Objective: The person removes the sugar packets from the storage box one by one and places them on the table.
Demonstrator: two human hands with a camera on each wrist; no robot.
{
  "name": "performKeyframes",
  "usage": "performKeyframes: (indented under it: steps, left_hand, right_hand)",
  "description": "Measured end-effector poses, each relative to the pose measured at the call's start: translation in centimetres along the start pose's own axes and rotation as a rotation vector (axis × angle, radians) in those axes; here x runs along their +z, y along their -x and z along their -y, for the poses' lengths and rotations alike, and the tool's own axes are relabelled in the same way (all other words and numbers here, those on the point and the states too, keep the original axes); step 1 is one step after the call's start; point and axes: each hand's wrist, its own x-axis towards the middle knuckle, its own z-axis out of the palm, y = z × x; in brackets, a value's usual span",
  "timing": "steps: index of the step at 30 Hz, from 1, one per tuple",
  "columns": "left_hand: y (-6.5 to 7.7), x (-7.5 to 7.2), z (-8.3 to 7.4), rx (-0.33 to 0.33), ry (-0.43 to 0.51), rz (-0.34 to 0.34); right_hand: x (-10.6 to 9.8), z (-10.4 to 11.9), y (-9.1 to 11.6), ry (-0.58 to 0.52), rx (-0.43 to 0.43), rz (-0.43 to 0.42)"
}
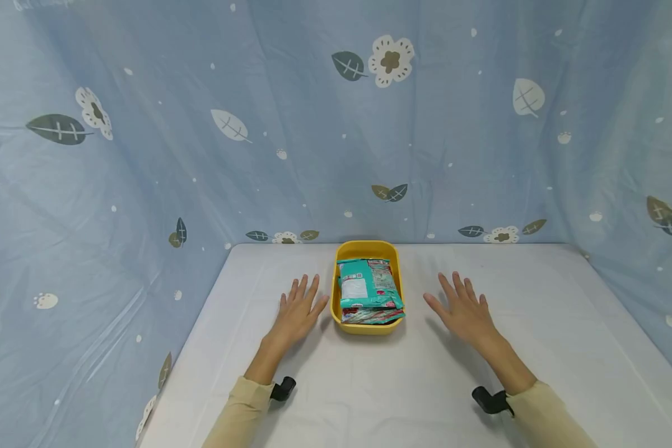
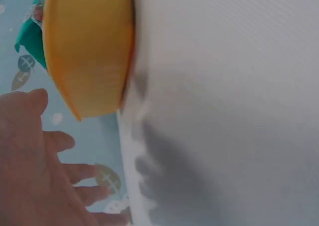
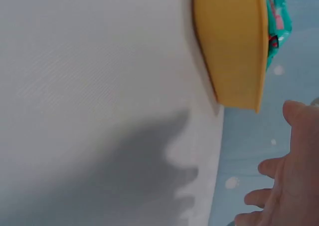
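Note:
A yellow plastic bin [image 1: 368, 330] stands toward the back of the white table. Teal snack packets [image 1: 364, 283] lie stacked in it, the top one tilted with its printed back up; their number is hidden. To the bin's left is my left hand [image 1: 297, 314], fingers spread, close to the bin's side and holding nothing. My right hand [image 1: 466, 314] hovers to the right of the bin, a wider gap away, its fingers also spread. Both wrist views show the bin's outer wall [image 2: 92, 46] apart from the fingers, and hand shadows on the table.
The white tabletop [image 1: 369, 398] extends around the bin. A blue curtain [image 1: 313, 124] with leaf and flower prints hangs behind the table and along both sides. Each wrist carries a black camera mount [image 1: 490, 400] near the sleeve.

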Motion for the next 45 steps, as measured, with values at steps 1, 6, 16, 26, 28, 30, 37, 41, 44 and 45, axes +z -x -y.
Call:
performKeyframes:
  steps: [1, 6, 16, 26, 28, 30, 37, 41, 44, 45]
  left_hand:
    - [-0.1, 0.0, -0.1, -0.002, 0.035, 0.004]
    - [-0.6, -0.4, -0.6, -0.009, 0.21, 0.01]
    - [-1.7, -1.3, -1.2, 0.045, 0.368, -0.008]
    - [-1.8, -1.4, -1.8, -0.06, 0.627, 0.121]
    - [-2.0, -1.4, -1.7, -0.065, 0.667, 0.142]
    - [-2.2, -1.4, -1.6, -0.064, 0.701, 0.165]
    - [-2.6, -1.7, -1.8, -0.05, 0.748, 0.214]
    - [-2.9, -2.0, -1.9, -0.042, 0.765, 0.222]
    - [-3.1, -2.1, -2.0, -0.039, 0.775, 0.229]
    - [-3.1, -2.1, -1.9, -0.035, 0.776, 0.233]
  right_hand:
    - [-0.2, 0.3, -0.1, -0.016, 0.002, 0.008]
    - [-0.7, 1.6, -0.5, -0.092, 0.005, 0.028]
    - [-1.5, 3.7, -1.5, -0.277, -0.007, 0.099]
    - [-1.7, 5.3, -2.8, -0.405, -0.033, 0.114]
    - [-1.9, 5.7, -3.0, -0.411, -0.027, 0.118]
    - [-2.0, 6.1, -3.2, -0.423, -0.026, 0.122]
    - [-2.2, 7.4, -3.8, -0.443, -0.014, 0.148]
    - [-2.3, 8.3, -4.0, -0.433, -0.03, 0.143]
    - [-2.3, 9.0, -4.2, -0.406, -0.057, 0.122]
    - [-2.2, 9.1, -4.3, -0.394, -0.066, 0.114]
